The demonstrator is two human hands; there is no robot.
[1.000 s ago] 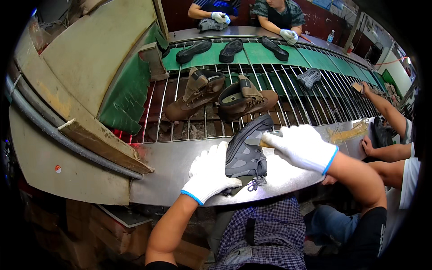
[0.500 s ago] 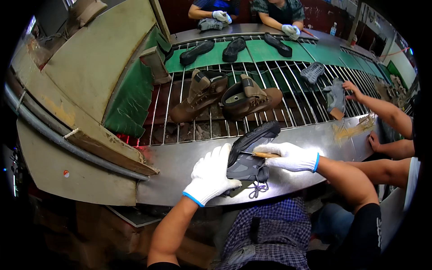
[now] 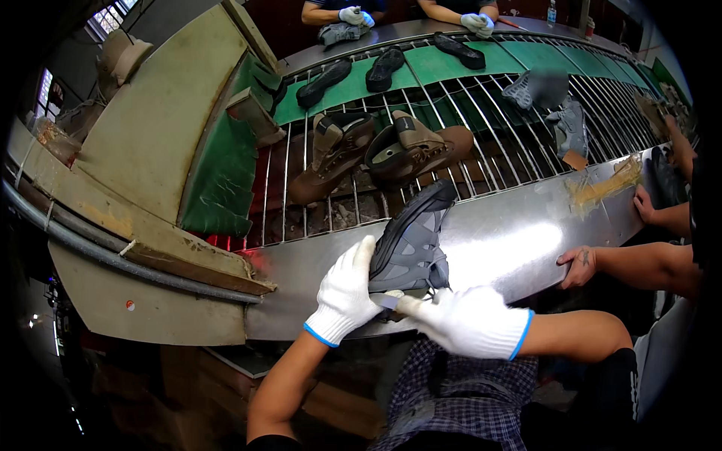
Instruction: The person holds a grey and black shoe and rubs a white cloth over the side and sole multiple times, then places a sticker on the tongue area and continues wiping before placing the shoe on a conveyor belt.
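My left hand (image 3: 344,289), in a white knit glove with a blue cuff, grips a grey shoe (image 3: 412,259) with a black sole at its heel end. The shoe is tilted on its side over the metal ledge, toe pointing away from me, laces on the right. My right hand (image 3: 474,319), gloved alike and slightly blurred, is closed round a wood-handled tool. Its short, flat grey blade (image 3: 386,301) points left, close to my left thumb and the shoe's heel. Most of the handle is hidden in my fingers.
Brown boots (image 3: 421,150) stand on the metal-rod conveyor, with black soles (image 3: 385,69) on green sheeting beyond. Grey shoe parts (image 3: 568,128) lie right. A co-worker's hands (image 3: 579,267) rest by the ledge (image 3: 504,248); other gloved workers are across. A panel (image 3: 158,150) rises left.
My right hand has brought the tool from the sole's edge down toward me, to the heel end by my left thumb. A co-worker's hand has left the grey shoe part on the right.
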